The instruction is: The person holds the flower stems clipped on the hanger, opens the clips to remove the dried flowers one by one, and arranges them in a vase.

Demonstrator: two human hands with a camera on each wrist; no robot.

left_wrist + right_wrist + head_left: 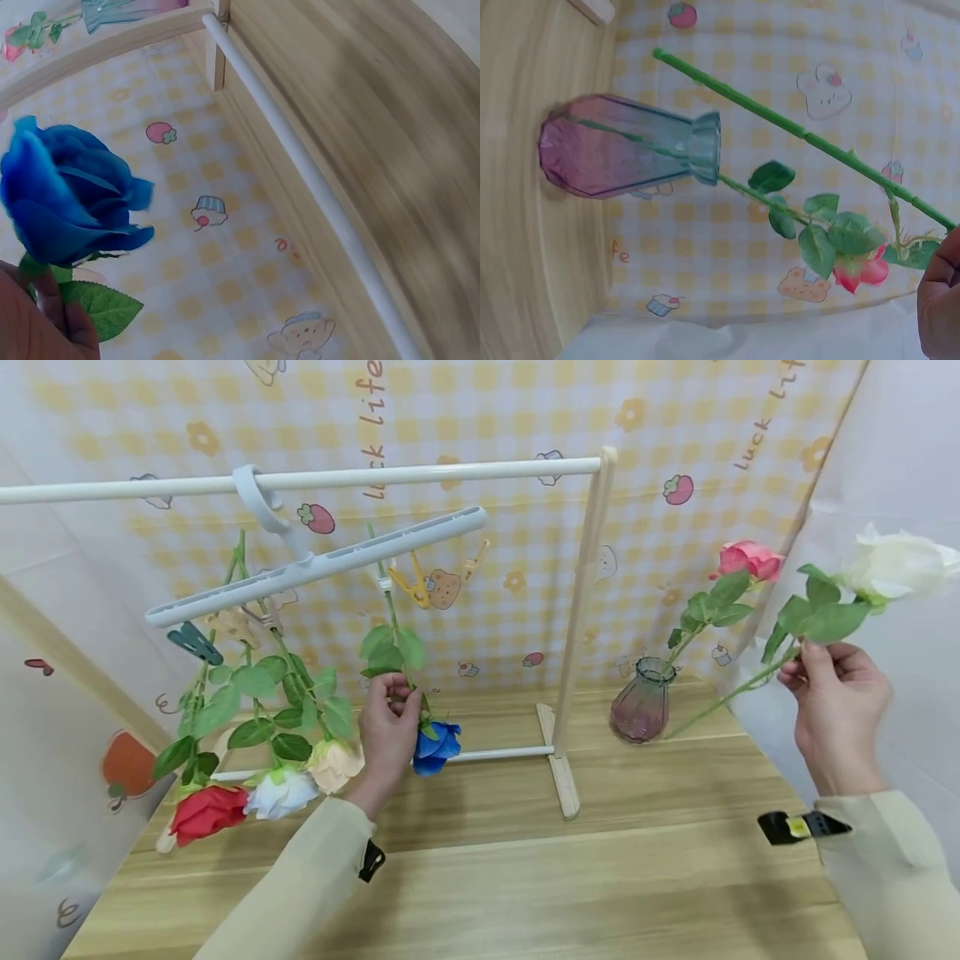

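Sleeves: two pale sleeves are seen reaching in over the wooden table (525,877).
Left hand: the left hand (386,731) is curled round the stem of a blue rose (437,748), just above the bloom.
Blue rose: it is hung head down from a yellow clip (408,585) on the white hanger (315,567), which is hooked over the rack's rail (420,473).
Right hand: the right hand (836,702) is closed on the green stem of a white rose (896,564), held up well clear of the table.
Vase: a pink rose (746,560) is kept in the purple glass vase (641,702), beside the rack's post.
Other flowers: red, white and cream roses are clipped head down at the left.
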